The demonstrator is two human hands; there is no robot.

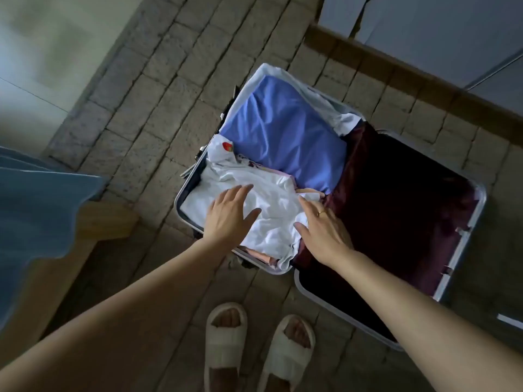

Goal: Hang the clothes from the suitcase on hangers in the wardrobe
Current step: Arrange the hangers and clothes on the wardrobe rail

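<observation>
An open suitcase lies flat on the floor, its right half lined in dark maroon and holding nothing I can see. The left half is packed with clothes: a crumpled white garment at the near end, a blue garment beyond it, and pinkish folded pieces showing under the white one. My left hand rests on the white garment's left side with straight, spread fingers. My right hand, wearing a ring, lies flat at the garment's right edge, fingers straight. Neither hand grips anything.
A bed corner with a blue cover and wooden frame stands at the left. Pale wardrobe doors with a wooden base run along the upper right. My feet in cream slippers stand on the tiled floor below the suitcase.
</observation>
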